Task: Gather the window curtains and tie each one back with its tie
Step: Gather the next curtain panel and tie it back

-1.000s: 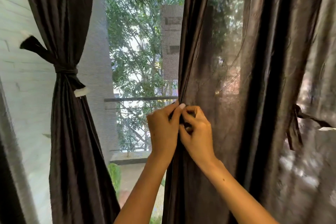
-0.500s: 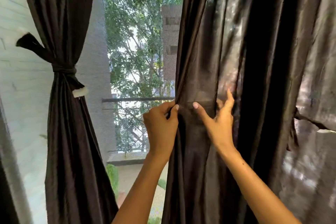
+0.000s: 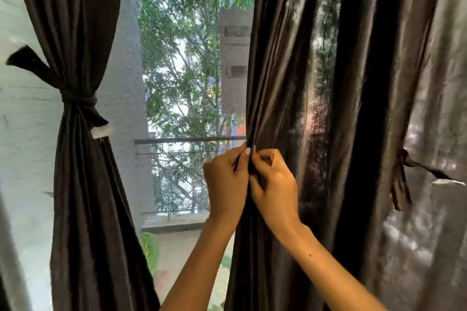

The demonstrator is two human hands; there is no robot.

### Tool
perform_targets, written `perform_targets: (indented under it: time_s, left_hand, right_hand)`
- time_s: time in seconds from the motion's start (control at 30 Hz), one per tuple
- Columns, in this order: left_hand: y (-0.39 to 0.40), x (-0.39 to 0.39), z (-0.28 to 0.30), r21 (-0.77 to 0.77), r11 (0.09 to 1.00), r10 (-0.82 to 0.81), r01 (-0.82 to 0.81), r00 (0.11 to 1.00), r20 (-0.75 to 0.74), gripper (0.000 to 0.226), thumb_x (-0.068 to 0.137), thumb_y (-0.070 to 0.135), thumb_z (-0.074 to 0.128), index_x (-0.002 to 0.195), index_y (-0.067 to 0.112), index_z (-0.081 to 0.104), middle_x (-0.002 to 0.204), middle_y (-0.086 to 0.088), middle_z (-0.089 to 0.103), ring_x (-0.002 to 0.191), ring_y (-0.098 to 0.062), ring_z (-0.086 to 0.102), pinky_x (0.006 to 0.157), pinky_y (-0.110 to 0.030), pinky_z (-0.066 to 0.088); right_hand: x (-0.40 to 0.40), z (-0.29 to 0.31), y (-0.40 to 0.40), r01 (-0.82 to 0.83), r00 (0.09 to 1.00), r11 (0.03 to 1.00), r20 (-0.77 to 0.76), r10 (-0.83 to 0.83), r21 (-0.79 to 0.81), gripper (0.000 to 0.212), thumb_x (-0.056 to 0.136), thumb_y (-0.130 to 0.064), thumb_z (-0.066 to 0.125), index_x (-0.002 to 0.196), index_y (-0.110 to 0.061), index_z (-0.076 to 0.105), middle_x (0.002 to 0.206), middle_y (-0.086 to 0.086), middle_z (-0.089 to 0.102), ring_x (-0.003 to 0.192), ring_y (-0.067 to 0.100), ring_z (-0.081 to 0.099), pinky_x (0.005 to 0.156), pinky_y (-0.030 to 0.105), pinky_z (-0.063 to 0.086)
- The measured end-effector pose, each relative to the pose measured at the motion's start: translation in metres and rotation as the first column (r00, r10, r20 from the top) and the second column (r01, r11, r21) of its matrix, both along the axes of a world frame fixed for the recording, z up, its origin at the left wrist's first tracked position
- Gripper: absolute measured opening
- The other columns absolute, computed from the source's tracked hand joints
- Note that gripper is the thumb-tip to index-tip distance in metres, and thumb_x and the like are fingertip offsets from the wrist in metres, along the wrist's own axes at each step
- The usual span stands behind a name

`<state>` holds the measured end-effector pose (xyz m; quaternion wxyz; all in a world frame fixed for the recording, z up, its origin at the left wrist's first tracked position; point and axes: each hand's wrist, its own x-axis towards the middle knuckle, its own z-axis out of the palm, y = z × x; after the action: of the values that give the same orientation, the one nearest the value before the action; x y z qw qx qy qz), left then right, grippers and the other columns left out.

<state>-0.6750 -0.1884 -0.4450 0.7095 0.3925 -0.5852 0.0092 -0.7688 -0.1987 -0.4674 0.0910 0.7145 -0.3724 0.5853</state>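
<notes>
A dark brown curtain [image 3: 83, 184] hangs at the left, cinched at mid-height by its tie [image 3: 78, 100] with a white-tipped end dangling. A second dark brown curtain [image 3: 336, 108] hangs loose in the middle and right. My left hand [image 3: 225, 182] grips folds at this curtain's left edge. My right hand [image 3: 274, 184] sits right beside it, fingers curled, pinching more folds against the same bunch. A loose dark tie [image 3: 401, 179] with a white tip hangs at the curtain's right side, apart from both hands.
A window with mesh screen [image 3: 187, 83] shows trees, a building and a balcony railing [image 3: 187, 140] outside. A white brick wall [image 3: 22, 134] stands at the left behind the tied curtain.
My right hand, spread on the fabric to the right half a second ago, has come back to the left hand with another fold. The left hand has kept its grip.
</notes>
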Motion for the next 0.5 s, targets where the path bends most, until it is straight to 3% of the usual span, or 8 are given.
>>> perform_targets:
  time_s: [0.13, 0.2, 0.27, 0.3, 0.37, 0.43, 0.5]
  left_hand:
    - [0.003, -0.001, 0.005, 0.067, 0.996, -0.061, 0.063, 0.998, -0.032, 0.010, 0.082, 0.024, 0.073, 0.080, 0.015, 0.077, 0.065, 0.002, 0.072, 0.060, -0.004, 0.067, 0.060, -0.034, 0.055]
    - [0.002, 0.001, 0.008, 0.073, 0.997, -0.023, 0.024, 1.000, -0.014, 0.007, 0.081, 0.018, 0.073, 0.076, 0.015, 0.076, 0.065, 0.001, 0.072, 0.061, -0.004, 0.067, 0.060, -0.036, 0.055]
    - [0.001, 0.002, 0.009, 0.082, 0.997, -0.002, 0.003, 1.000, -0.013, 0.009, 0.082, 0.013, 0.071, 0.074, 0.014, 0.075, 0.063, 0.001, 0.071, 0.060, -0.005, 0.067, 0.060, -0.035, 0.056]
    - [0.001, 0.003, 0.009, 0.090, 0.996, -0.016, 0.019, 0.999, -0.031, 0.008, 0.081, 0.012, 0.071, 0.075, 0.013, 0.076, 0.064, 0.000, 0.072, 0.060, -0.004, 0.067, 0.061, -0.034, 0.057]
    - [0.000, 0.002, 0.009, 0.104, 0.994, -0.020, 0.026, 0.998, -0.055, 0.005, 0.080, 0.010, 0.072, 0.079, 0.010, 0.076, 0.067, -0.001, 0.073, 0.062, -0.002, 0.067, 0.064, -0.033, 0.058]
    - [0.001, 0.002, 0.008, 0.110, 0.994, -0.009, 0.015, 0.998, -0.060, 0.004, 0.080, 0.011, 0.073, 0.080, 0.009, 0.077, 0.069, -0.003, 0.073, 0.063, -0.004, 0.068, 0.065, -0.033, 0.058]
    - [0.001, 0.001, 0.008, 0.105, 0.994, -0.004, 0.010, 0.999, -0.052, 0.005, 0.079, 0.011, 0.074, 0.082, 0.008, 0.077, 0.070, -0.003, 0.074, 0.064, -0.006, 0.069, 0.065, -0.032, 0.058]
  right_hand:
    - [-0.004, -0.003, 0.002, -0.064, 0.998, 0.997, -0.024, 0.065, 0.035, 0.032, 0.083, -0.008, 0.060, 0.114, -0.009, 0.066, 0.107, 0.002, 0.053, 0.090, 0.019, 0.058, 0.068, 0.029, 0.050]
    - [-0.010, -0.003, 0.000, -0.082, 0.996, 0.996, -0.046, 0.083, 0.024, 0.035, 0.087, -0.026, 0.058, 0.118, -0.013, 0.066, 0.120, 0.004, 0.053, 0.109, 0.019, 0.054, 0.086, 0.036, 0.051]
    - [-0.020, -0.001, -0.008, 0.001, 0.999, 0.999, -0.049, -0.004, -0.049, 0.045, 0.087, -0.045, 0.059, 0.122, -0.018, 0.065, 0.143, 0.013, 0.041, 0.136, 0.027, 0.035, 0.111, 0.041, 0.032]
    - [-0.024, 0.000, -0.013, 0.050, 0.999, 0.997, 0.007, -0.049, -0.055, 0.052, 0.086, -0.052, 0.058, 0.125, -0.019, 0.063, 0.150, 0.016, 0.031, 0.143, 0.030, 0.023, 0.116, 0.042, 0.022]
    - [-0.033, 0.004, -0.021, 0.047, 0.975, 0.997, 0.215, -0.060, 0.064, 0.076, 0.080, -0.064, 0.056, 0.139, -0.017, 0.046, 0.156, 0.016, 0.017, 0.147, 0.027, 0.010, 0.118, 0.046, 0.016]
    - [-0.040, 0.007, -0.029, -0.118, 0.909, 0.974, 0.415, 0.029, 0.191, 0.101, 0.072, -0.066, 0.058, 0.150, -0.014, 0.019, 0.158, 0.010, 0.012, 0.147, 0.019, 0.012, 0.119, 0.043, 0.019]
    - [-0.045, 0.008, -0.038, -0.339, 0.826, 0.909, 0.539, 0.163, 0.245, 0.111, 0.070, -0.059, 0.063, 0.152, -0.020, 0.000, 0.158, 0.005, 0.016, 0.143, 0.015, 0.025, 0.117, 0.035, 0.024]
